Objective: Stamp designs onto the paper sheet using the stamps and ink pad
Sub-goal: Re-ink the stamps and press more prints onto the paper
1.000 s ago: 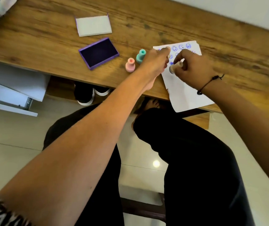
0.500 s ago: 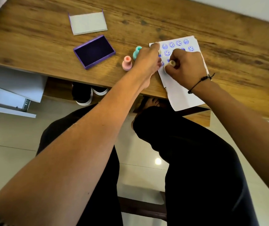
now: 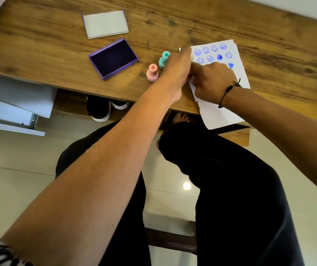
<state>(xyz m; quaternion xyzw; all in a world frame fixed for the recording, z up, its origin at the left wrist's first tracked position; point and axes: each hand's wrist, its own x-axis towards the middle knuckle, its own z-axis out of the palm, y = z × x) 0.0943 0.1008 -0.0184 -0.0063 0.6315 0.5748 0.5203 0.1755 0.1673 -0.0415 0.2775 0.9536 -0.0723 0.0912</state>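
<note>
The white paper sheet [image 3: 222,116] lies on the wooden table, its near end hanging over the edge. Blue smiley prints and two solid blue blots fill its far part. My left hand [image 3: 178,68] presses its fingertips on the sheet's left edge and corner. My right hand [image 3: 212,83] rests fisted on the sheet's middle, closed over a small stamp that is almost fully hidden. A pink stamp [image 3: 152,72] and a teal stamp [image 3: 163,59] stand upright just left of my left hand. The open purple ink pad [image 3: 113,58] lies further left.
The ink pad's lid [image 3: 106,24] lies upside down behind the pad. The table [image 3: 288,64] ends close to my knees. A white drawer unit [image 3: 10,104] sits under its left side, and a black shoe [image 3: 99,110] is on the floor below.
My right hand moved down and left across the sheet and lowered, so the stamp's beige top is now covered. More prints show at the sheet's far end. My left hand stays on the edge.
</note>
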